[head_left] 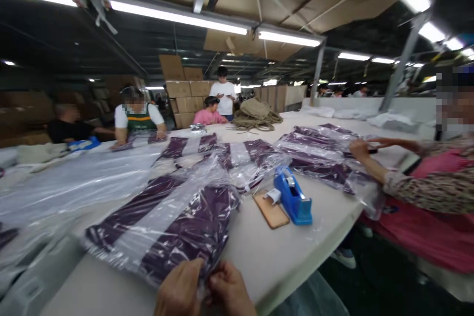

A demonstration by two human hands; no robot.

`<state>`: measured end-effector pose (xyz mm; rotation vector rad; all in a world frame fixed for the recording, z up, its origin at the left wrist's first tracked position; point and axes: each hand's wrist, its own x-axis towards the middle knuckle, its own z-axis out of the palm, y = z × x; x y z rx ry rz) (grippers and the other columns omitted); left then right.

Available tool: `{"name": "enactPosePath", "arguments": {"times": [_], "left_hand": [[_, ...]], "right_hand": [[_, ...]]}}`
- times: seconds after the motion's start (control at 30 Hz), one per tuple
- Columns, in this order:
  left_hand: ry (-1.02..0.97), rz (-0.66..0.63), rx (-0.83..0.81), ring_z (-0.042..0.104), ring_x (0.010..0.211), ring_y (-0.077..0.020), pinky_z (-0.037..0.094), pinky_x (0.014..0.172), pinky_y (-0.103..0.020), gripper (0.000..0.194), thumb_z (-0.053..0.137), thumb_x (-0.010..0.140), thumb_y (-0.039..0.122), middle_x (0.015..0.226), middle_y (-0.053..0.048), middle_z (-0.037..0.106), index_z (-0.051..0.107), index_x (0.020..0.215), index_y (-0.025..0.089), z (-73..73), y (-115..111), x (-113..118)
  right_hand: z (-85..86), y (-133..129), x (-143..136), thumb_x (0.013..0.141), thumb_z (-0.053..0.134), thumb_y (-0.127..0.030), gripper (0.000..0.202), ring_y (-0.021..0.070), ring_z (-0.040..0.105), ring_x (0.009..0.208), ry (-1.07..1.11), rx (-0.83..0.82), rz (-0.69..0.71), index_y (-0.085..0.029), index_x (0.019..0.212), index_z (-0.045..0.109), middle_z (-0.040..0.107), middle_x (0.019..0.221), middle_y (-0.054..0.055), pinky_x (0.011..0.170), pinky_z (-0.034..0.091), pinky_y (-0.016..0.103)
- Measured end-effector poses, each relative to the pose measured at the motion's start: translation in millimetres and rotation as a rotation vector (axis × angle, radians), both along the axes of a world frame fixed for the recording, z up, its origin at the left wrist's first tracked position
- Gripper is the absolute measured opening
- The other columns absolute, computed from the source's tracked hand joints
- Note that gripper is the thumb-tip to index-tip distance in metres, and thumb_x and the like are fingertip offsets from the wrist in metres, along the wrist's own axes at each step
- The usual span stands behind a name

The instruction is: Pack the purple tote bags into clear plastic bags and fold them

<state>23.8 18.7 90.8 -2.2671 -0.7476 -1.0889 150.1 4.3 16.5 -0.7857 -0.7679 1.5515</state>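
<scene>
A folded purple garment in a clear plastic bag [166,222] lies flat on the table, a pale strip running along its middle. At its near right corner, my left hand [181,286] is closed on the bag's edge. Close beside it, my right hand [230,286] pinches the same plastic, fingertips pressed together. The exact fold between the fingers is hidden. To the right of the bag stand a blue tape dispenser [292,195] and a phone in a tan case [271,210], with a small white piece [273,195] on the phone.
More bagged purple garments [252,155] cover the table's middle. A co-worker's hands [361,150] handle bagged garments [322,153] at right. Clear plastic sheeting [81,173] spreads at left. Brown cloth [257,114] is heaped behind, near stacked cartons [185,91] and other people.
</scene>
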Motion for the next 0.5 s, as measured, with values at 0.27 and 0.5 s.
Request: {"name": "enactPosePath", "arguments": {"times": [0.27,0.5], "left_hand": [[0.002,0.146,-0.11,0.064,0.057,-0.0159,0.052,0.052,-0.024,0.027,0.037,0.067,0.007,0.066,-0.002,0.063,0.05,0.089,0.016,25.0,3,14],[-0.196,0.056,-0.292,0.063,0.063,-0.0141,0.052,0.055,-0.022,0.015,0.048,0.083,0.019,0.075,0.001,0.065,0.056,0.096,0.024,5.9,6,0]], "right_hand": [[20.3,3,-17,0.056,0.082,-0.038,0.043,0.0085,0.055,0.052,0.291,-0.054,-0.072,-0.016,0.083,0.058,0.063,0.064,-0.002,0.052,0.042,0.02],[21.0,6,-10,0.059,0.08,-0.046,0.048,0.0156,0.061,0.057,0.066,0.083,-0.016,-0.02,0.093,0.059,0.066,0.071,0.001,0.049,0.045,0.025]]}}
